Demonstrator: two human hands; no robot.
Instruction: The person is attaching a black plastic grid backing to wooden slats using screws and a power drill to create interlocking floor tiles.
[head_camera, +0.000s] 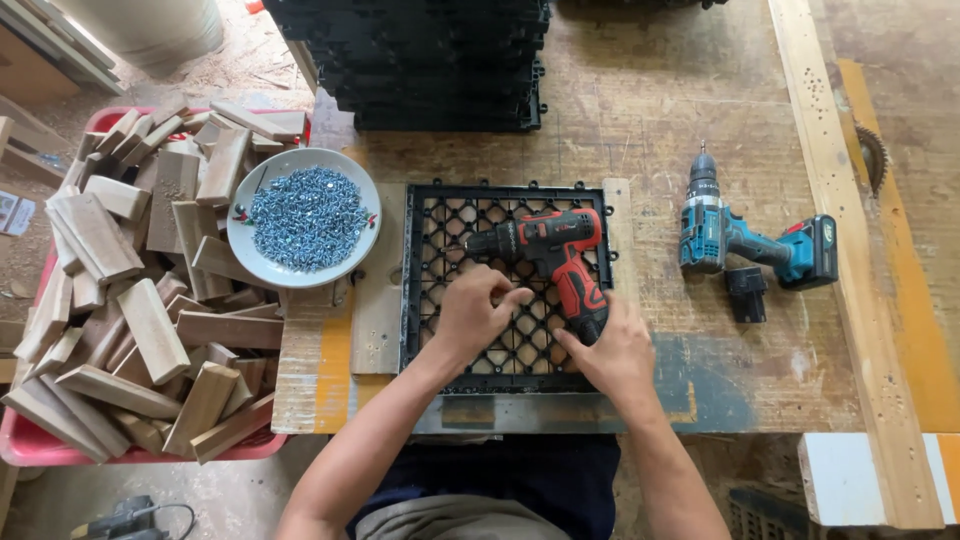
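**Two hands at a red drill on a black grid tile**

A black plastic grid tile (470, 225) lies flat at the centre of the wooden workbench (640, 130), seated in a wooden frame. On top of it rests a red and black cordless drill (555, 255), lying on its side with the chuck pointing toward 9 o'clock and the handle running down toward 5 o'clock.

The right hand (615, 350) sits at 5 o'clock from the drill body, fingers closed around the base of the handle. The left hand (475, 310) rests on the tile at 7 o'clock from the drill, just below the chuck, with fingertips pinched together; what they pinch, if anything, is too small to tell.

At 9 o'clock from the tile stands a white plate (250, 245) heaped with small silvery screws (308, 218). Farther toward 9 o'clock, a red bin (30, 450) is piled with short wooden blocks (150, 330).

At 3 o'clock from the tile, well apart, lies a teal cordless drill (740, 235), chuck pointing to 12 o'clock, with a black battery pack (746, 294) just beside it. At 12 o'clock a stack of black tiles (430, 60) sits on the bench. A circular saw blade (873, 155) pokes up at the bench's right edge.
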